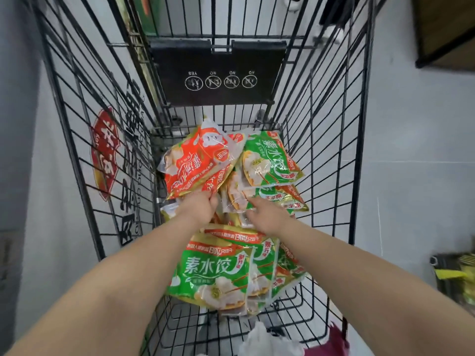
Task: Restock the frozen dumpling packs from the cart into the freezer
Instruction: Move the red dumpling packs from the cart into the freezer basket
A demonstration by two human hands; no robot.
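1. A black wire shopping cart [361, 150] fills the view, its basket running from the near edge to the far end. All the dumpling packs lie on its wire floor.
2. A black plastic seat flap [218, 73] with four white round pictograms hangs across the far end of the basket.
3. A stack of green plastic dumpling packs with white characters [210, 271] lies nearest, flat and overlapping, below both forearms.
4. An orange-red plastic dumpling pack with a cartoon figure [195, 160] sits at the far left of the pile, tilted up, with its far end raised towards the flap.
5. Two more green dumpling packs [267, 160] lie at the far right, just beside the orange-red pack, one overlapping the other.
6. A red sign with white characters [104, 152] shows through the cart's left wall.
7. A crumpled white plastic bag [264, 340] sits at the near edge, with a maroon cloth [331, 343] to its right.
8. The left hand [203, 206] reaches into the basket; its grip is closed on the near edge of the orange-red pack.
9. The right hand [267, 217] reaches in beside it, fingertips on the near edge of the lower far green pack. I cannot tell whether its grip has closed on that pack.
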